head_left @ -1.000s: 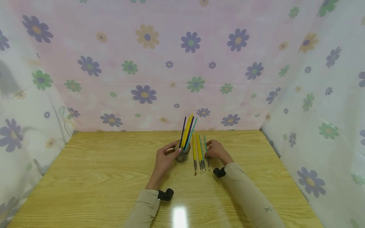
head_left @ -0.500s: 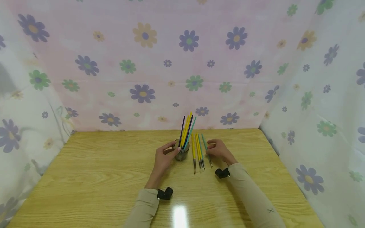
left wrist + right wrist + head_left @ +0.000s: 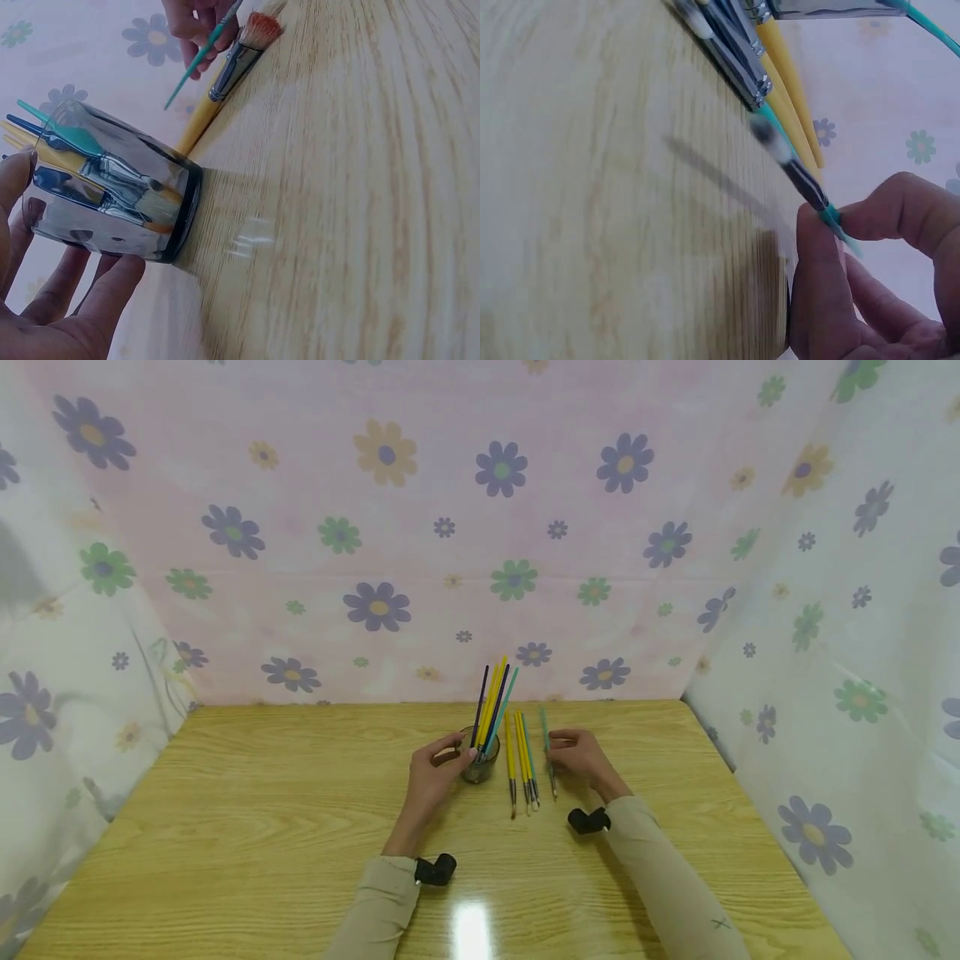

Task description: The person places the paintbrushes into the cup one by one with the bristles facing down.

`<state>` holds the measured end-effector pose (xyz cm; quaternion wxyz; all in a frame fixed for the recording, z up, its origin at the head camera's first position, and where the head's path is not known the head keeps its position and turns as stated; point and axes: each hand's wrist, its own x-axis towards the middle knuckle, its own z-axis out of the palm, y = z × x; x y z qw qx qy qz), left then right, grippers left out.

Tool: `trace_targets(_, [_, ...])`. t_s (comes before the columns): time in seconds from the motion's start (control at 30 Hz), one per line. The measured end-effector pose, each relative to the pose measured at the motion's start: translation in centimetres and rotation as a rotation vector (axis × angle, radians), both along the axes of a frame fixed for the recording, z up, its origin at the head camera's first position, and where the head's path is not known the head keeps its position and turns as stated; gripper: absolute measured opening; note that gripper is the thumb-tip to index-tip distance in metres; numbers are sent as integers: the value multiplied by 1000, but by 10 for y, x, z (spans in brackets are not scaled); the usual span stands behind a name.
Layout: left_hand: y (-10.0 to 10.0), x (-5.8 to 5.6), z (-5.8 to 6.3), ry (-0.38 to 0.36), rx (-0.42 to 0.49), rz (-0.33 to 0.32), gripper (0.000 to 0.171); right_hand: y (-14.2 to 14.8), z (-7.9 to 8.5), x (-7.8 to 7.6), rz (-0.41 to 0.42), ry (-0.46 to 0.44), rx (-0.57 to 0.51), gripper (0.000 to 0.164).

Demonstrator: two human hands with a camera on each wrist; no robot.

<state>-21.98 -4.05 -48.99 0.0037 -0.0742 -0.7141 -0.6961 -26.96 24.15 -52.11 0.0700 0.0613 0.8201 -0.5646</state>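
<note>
My two hands at work over one wooden table point(image 3: 262, 793). Right hand point(image 3: 588, 760) pinches one teal brush point(image 3: 808, 186) between thumb and finger, held above table, just right of four lying brushes point(image 3: 522, 752): three yellow, one teal. Left hand point(image 3: 437, 774) clamped round one glass cup point(image 3: 477, 772), upright on table. Inside, handles up and leaning: two dark brushes point(image 3: 480, 702), one teal, at least two yellow, exact yellow count hidden by overlap.
</note>
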Motion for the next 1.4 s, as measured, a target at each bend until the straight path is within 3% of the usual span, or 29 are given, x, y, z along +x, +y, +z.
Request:
trace_targets(0.17, [-1, 0, 0, -3, 4, 1, 42, -2, 1, 2, -33, 7, -114, 46])
trace_targets(0.3, [-1, -1, 1, -14, 12, 5, 42, -3, 1, 5, -30, 63, -183, 46])
trace_targets(0.57, [-2, -1, 4, -19, 12, -2, 44, -14, 2, 13, -51, 212, -378, 48])
trace_targets(0.7, [-1, 0, 5, -26, 11, -3, 44, -23, 7, 17, -88, 340, -468, 45])
trace_targets(0.8, [-1, -3, 0, -33, 12, 2, 44, -30, 11, 20, -90, 454, -511, 44])
trace_targets(1.07, [2, -18, -30, -15, 30, 27, 45, -49, 31, 23, -125, 679, -578, 40])
trace_targets(1.23, [3, -18, -33, -2, 43, 28, 46, -62, 40, 20, -165, 741, -619, 41])
trace_targets(1.4, [4, -18, -33, -1, 34, 31, 45, -74, 38, 18, -170, 763, -593, 38])
